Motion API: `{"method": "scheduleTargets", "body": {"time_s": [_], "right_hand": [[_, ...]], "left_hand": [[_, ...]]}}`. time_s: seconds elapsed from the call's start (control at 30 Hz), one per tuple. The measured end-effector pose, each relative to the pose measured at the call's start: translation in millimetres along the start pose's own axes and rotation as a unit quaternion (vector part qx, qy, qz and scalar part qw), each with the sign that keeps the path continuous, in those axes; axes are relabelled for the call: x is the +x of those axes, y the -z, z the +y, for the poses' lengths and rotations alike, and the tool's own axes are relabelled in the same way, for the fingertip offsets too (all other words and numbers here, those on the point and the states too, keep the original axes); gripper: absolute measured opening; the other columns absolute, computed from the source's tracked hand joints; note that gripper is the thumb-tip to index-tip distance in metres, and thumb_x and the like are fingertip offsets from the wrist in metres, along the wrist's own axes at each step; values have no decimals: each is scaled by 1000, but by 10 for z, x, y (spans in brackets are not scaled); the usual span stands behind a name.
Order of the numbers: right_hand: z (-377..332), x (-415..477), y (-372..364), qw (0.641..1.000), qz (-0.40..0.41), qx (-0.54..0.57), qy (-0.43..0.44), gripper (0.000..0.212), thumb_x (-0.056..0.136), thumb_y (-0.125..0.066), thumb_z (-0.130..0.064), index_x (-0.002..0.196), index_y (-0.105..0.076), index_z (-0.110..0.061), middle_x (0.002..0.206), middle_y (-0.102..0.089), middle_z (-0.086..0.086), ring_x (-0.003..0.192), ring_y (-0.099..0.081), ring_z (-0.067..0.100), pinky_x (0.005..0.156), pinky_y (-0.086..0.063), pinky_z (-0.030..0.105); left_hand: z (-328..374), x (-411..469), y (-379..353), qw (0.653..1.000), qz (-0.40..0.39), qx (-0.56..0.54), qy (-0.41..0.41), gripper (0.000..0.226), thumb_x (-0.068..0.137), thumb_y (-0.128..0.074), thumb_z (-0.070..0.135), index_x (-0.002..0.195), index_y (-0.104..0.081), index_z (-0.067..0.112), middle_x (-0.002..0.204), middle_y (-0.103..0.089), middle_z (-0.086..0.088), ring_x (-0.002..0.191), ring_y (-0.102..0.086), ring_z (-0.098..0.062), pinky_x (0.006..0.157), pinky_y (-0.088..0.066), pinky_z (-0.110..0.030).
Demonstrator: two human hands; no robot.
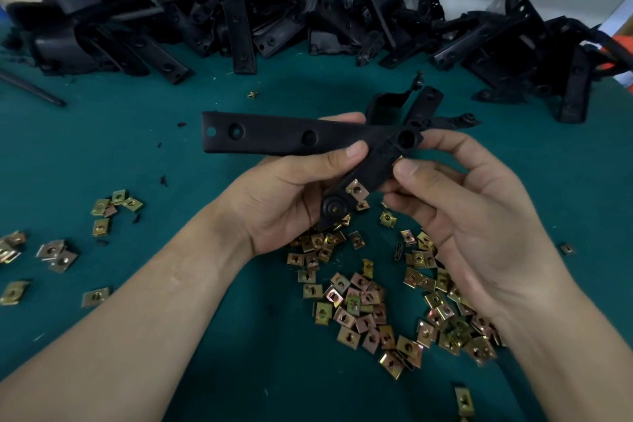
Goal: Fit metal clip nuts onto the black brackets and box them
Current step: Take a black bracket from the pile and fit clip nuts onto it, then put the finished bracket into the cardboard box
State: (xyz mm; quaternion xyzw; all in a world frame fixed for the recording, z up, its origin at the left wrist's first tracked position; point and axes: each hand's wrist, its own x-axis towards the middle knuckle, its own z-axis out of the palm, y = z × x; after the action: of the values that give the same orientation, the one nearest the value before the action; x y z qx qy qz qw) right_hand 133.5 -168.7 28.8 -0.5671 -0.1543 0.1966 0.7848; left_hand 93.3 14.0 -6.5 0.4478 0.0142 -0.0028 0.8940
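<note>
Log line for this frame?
step: clip-nut fitting | left hand: grips bracket | right hand: pinches bracket | clip nut: on bracket's lower arm | loose clip nuts: on table

Above a green table (102, 147), the left hand (291, 195) and right hand (479, 216) grip 1 black bracket (274, 134) bearing 1 clip nut (357, 189), over scattered loose clip nuts (370, 305), with a bracket pile (274, 10) behind.

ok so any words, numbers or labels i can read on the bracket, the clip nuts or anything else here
None: no text shows anywhere.
The black bracket bears only holes.
The clip nuts show no stamp or print.
The pile of brackets shows no label.
</note>
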Motion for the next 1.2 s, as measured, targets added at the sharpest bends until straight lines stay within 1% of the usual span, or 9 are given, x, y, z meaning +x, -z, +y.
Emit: {"method": "scheduleTargets", "body": {"time_s": [0.3, 0.43, 0.5, 0.6, 0.77, 0.9, 1.07, 1.13, 1.2], "right_hand": [[46, -18, -12, 1000, 17, -2, -11, 54, 69, -78, -15, 119, -62, -1, 94, -66, 20, 82, -68, 23, 74, -58, 27], [54, -25, -18, 1000, 15, -13, -13, 58, 67, -79, -20, 120, -62, -6, 90, -68, 15, 85, -65, 24, 83, -56, 33], [39, -25, -30, 1000, 9, -5, -15, 58, 66, -80, -21, 119, -62, -10, 91, -71, 13, 86, -67, 21, 85, -57, 32], [24, -22, -53, 999, -1, 32, -25, 57, 68, -78, -17, 122, -59, -9, 90, -75, 8, 84, -72, 17, 75, -58, 25], [11, -13, -30, 998, 18, 52, -30, 62, 66, -81, -18, 123, -59, -11, 92, -76, 9, 82, -73, 18, 71, -57, 24], [40, 14, 34, 997, 25, 62, -47, 50, 69, -79, -12, 115, -62, -9, 91, -75, 10, 80, -74, 19, 70, -57, 23], [61, 32, 58, 997, 0, 59, -47, 44, 71, -78, -13, 113, -64, -10, 96, -76, 13, 83, -72, 17, 72, -57, 22], [73, 25, 61, 997, -4, 64, -45, 41, 72, -77, -12, 111, -63, -10, 94, -75, 12, 81, -72, 17, 72, -57, 23], [102, 14, 57, 998, 5, 51, -34, 37, 72, -76, -12, 106, -62, -10, 87, -74, 10, 77, -71, 16, 71, -57, 23]], "left_hand": [[12, -39, -73, 1000, -18, 3, 12, 48, 73, -78, 8, 119, -67, 20, 108, -76, -7, 91, -74, -20, 74, -60, -27], [19, -41, -73, 1000, -10, 17, 1, 41, 80, -73, 3, 117, -68, 21, 112, -75, -8, 97, -73, -21, 82, -59, -28], [18, -34, -82, 1000, 3, 3, -9, 42, 77, -74, 5, 116, -69, 21, 110, -75, -7, 97, -73, -20, 83, -59, -28], [39, -23, -61, 999, 31, -29, -27, 42, 77, -74, 11, 118, -68, 20, 105, -76, -5, 93, -73, -17, 85, -59, -29], [27, -9, -62, 998, 47, -34, 0, 44, 71, -79, 12, 114, -71, 21, 105, -76, -8, 91, -73, -19, 83, -59, -29], [38, -14, -46, 997, 35, -63, -2, 33, 76, -75, 10, 108, -75, 19, 103, -77, -8, 89, -74, -17, 79, -61, -27], [4, -5, -61, 998, 29, -56, 17, 39, 69, -79, 12, 108, -75, 16, 104, -76, -13, 89, -73, -23, 89, -57, -30], [5, -5, -60, 998, 29, -44, 24, 42, 68, -79, 14, 109, -74, 16, 106, -75, -13, 92, -72, -24, 97, -53, -34], [8, -6, -64, 999, 25, -28, 29, 42, 68, -79, 14, 109, -73, 18, 105, -75, -11, 91, -72, -21, 95, -54, -34]]}}
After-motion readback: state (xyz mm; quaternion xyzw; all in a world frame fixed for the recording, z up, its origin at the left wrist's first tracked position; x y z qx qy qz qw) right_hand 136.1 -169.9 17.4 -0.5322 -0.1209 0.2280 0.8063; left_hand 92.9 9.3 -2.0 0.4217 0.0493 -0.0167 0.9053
